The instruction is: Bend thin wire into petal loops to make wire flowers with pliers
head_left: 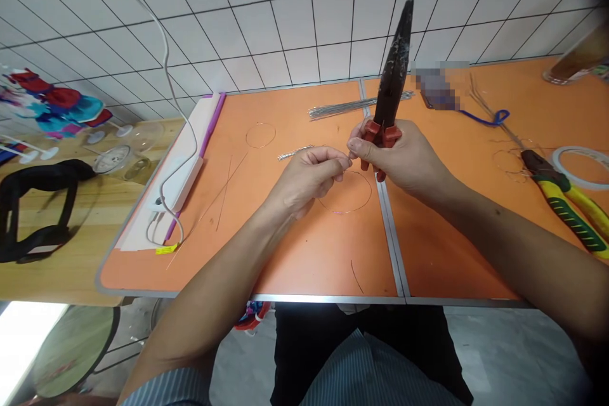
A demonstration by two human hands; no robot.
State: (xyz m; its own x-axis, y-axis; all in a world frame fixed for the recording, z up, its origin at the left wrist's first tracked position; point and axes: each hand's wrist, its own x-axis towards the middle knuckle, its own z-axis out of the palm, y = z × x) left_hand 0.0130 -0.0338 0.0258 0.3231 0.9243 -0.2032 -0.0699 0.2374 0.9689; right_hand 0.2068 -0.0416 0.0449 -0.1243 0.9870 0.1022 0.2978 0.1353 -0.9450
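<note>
My left hand [311,181] is closed in a pinch over the orange table, on a thin wire loop [340,212] that hangs below my fingers. In my right hand [404,155] is a pair of long-nose pliers [392,70], dark jaws pointing up and away, red handles inside my palm. The thumb and forefinger of that hand also pinch together close to my left fingertips, where the wire ends seem to meet. The join itself is too small to make out. Behind my left hand lies a short bundle of wires [295,153].
A longer wire bundle [340,108] lies near the tiled wall. Another wire ring [261,135] and loose wires are at left, beside a white power strip [178,184]. Yellow-green pliers [566,200], a white tape ring [583,167] and a cup [578,57] stand or lie at right.
</note>
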